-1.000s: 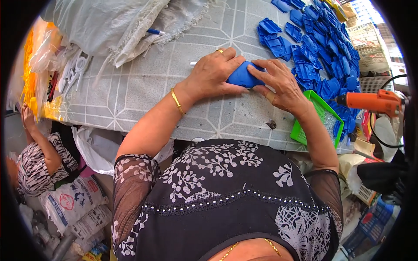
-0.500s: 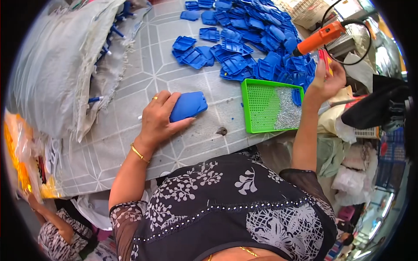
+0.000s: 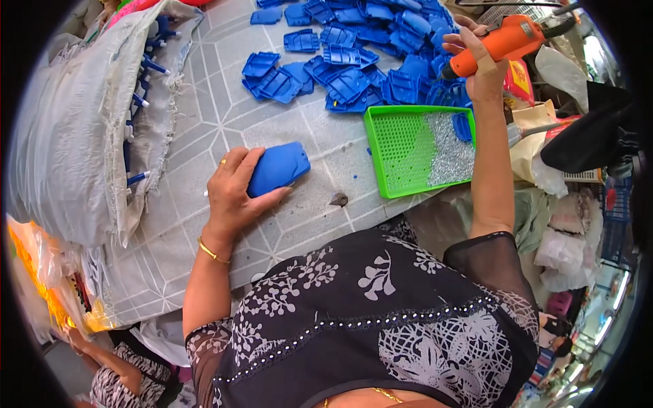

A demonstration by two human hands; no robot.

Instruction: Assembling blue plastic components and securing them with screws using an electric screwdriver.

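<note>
Head view: looks down at a table under a grey tablecloth [image 3: 224, 126] patterned with white lines.
Left hand [image 3: 233, 182]: grasping a blue plastic casing [image 3: 280, 168], thumb along the near edge, fingers at the left end; a gold bangle [image 3: 214, 250] circles the wrist.
Casing's place: low over the cloth before the person's chest, between the sack and the tray, smooth face up, notched end to the right.
White tip [image 3: 206, 194]: just beside the hand's outer edge; what it belongs to is hidden.
Right hand [image 3: 481, 76]: raised at an orange electric screwdriver [image 3: 507, 41], fingers half curled beside the body; whether the grip is closed on it cannot be told.
Screwdriver's pose: tilted, dark nose toward the lower left, black cable [image 3: 561, 26] at the rear end.
Green tray [image 3: 378, 160]: perforated floor, small silvery metal bits heaped on its right side, one blue piece among them.
Blue pile [image 3: 347, 85]: many ribbed plastic pieces, spread beyond the tray.
White sack [image 3: 75, 136]: on the left, blue sticks with white ends poking out at its mouth.
Printing: a red box [image 3: 518, 83] behind the right wrist carries marks on a yellow patch; lettering toward the right rim is too small to read.
Neighbour: a person [image 3: 126, 374] in a black-and-white patterned top, lower left.
</note>
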